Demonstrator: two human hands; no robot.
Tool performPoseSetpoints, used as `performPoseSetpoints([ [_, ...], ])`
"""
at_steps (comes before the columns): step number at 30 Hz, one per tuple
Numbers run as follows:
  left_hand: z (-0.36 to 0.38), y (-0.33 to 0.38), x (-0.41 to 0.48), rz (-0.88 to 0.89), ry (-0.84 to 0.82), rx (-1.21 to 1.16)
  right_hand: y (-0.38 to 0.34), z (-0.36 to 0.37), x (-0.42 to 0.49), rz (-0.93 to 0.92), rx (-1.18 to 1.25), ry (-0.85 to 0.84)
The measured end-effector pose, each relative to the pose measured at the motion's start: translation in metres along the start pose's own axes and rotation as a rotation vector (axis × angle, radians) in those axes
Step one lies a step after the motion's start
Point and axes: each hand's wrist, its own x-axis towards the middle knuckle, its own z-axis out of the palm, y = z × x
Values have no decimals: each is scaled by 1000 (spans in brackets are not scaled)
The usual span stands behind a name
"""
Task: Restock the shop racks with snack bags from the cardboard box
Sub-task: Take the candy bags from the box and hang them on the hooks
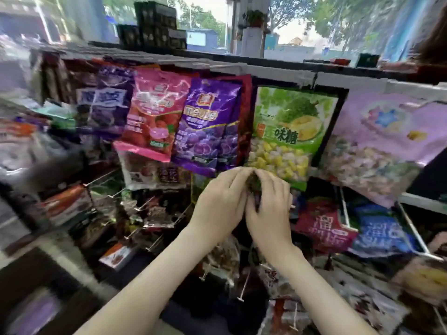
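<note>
Left hand (pixel 221 201), right hand (pixel 268 209) pinching dark snack bag (pixel 254 186) — under green bag's (pixel 290 122) edge

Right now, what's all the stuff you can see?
pink bag: one, pink, top row, left
purple bags: two, purple, top row, right of pink
green bag: one, green and yellow, top row, middle
lilac bag: one, pale purple, top right
red bag: one, red, lower right
blue bag: one, blue, right of red
black boxes: stack, black, atop the rack
dark packet: one, dark, below the green bag
left hand: one, gripping the packet
right hand: one, gripping the packet
</note>
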Motion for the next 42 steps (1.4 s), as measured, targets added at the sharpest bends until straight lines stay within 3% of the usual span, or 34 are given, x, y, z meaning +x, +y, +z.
performPoseSetpoints([
  [12, -181, -218, -234, -667, -313, 220, -222, 237, -112, -147, 222, -504],
  [20, -226, -330, -351, -1078, -347, 259, -275, 381, -156, -196, 207, -787],
  [26, -239, -436, -436, -1386, -490, 278, -300, 530, -195, -277, 157, -1080],
  [31, -208, -526, -518, -1637, -562, 224, -298, 660, -253, -288, 90, -1335],
  [34, -163, -574, -578, -1778, -628, 172, -282, 730, -303, -292, 35, -1464],
  [37, -100, -625, -655, -1941, -585, 98, -253, 808, -371, -296, -40, -1565],
  [42, 9, -696, -789, -1949, -797, 128, -209, 918, -472, -210, -246, -1740],
])
